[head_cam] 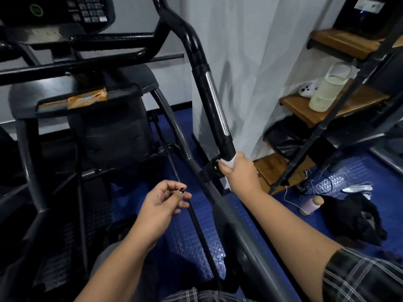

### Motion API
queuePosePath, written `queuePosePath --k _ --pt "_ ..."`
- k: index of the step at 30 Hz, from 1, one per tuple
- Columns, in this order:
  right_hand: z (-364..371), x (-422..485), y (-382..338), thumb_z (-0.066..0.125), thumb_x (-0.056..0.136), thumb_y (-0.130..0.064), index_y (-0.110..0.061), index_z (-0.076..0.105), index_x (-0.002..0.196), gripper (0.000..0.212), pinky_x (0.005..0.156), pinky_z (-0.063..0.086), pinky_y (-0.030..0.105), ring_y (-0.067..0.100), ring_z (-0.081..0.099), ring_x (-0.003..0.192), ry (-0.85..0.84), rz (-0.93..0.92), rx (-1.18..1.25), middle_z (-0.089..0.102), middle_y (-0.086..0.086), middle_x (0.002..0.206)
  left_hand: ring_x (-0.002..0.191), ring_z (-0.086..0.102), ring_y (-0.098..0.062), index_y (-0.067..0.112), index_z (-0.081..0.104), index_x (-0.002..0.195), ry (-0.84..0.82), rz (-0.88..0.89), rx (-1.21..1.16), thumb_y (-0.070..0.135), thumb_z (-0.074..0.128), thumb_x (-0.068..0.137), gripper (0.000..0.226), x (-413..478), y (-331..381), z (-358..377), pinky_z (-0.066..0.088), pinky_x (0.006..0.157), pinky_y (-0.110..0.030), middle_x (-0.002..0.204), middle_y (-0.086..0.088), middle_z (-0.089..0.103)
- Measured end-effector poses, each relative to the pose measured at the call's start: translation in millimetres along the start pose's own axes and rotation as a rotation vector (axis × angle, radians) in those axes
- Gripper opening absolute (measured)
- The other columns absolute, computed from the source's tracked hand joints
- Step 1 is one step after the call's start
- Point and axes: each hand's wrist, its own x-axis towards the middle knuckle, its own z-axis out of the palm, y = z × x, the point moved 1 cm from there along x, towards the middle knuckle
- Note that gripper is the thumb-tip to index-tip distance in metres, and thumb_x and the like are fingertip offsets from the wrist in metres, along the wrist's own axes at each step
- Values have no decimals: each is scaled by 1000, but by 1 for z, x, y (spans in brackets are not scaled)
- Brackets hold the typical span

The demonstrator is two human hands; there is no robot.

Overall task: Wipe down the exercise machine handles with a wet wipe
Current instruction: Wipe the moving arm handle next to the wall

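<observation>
Our right grip [237, 171] is curled round the lower end of the black handle [212, 101]. It holds the white wet wipe [230, 163] wrapped against the handle there, below the handle's chrome strip [218, 105]. Our left grip [162, 203] hangs below and left of the handle, fingers loosely curled, holding nothing. An orange packet [87, 99] lies on the machine's tray [122, 95], well left of the handle.

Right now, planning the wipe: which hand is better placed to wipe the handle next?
Right: the right hand grips the wet wipe round the handle, low down; the left hand holds nothing.
</observation>
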Motion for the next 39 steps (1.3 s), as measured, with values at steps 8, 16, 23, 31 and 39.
queuePosePath --k 8,16,23,31,39 --pt "-5 -31 39 53 95 -48 -10 47 110 41 75 46 35 27 55 93 -294 178 -140 57 8 99 72 67 -9 16 64 100 -1 13 4 9 54 97 12 9 1 14 49 72 -29 88 -1 75" --pt "10 -13 21 57 91 -51 -3 45 119 56 91 42 34 26 48 112 86 -63 -274 51 12 120 72 67 -9 15 64 101 3 10 -18 8 55 97 13 14 -3 27 49 69 -25 88 -2 75" --pt "9 16 -13 64 90 -41 -1 48 116 51 87 43 34 27 49 105 246 -162 -32 51 13 112 73 67 -10 16 64 102 14 -6 -7 9 55 97 13 12 -8 26 49 71 -28 88 -2 75" --pt "-5 47 -13 77 72 -51 -7 59 103 57 78 55 38 21 65 87 -188 0 469 67 8 96 73 66 -10 17 64 100 20 0 9 7 54 97 14 1 -11 21 49 72 -28 88 -2 76" --pt "11 34 -29 68 81 -35 -8 58 101 35 88 46 41 29 47 106 153 54 100 62 8 103 72 67 -8 16 64 102 5 -3 13 8 54 98 14 -7 -14 20 50 72 -27 88 -1 75"
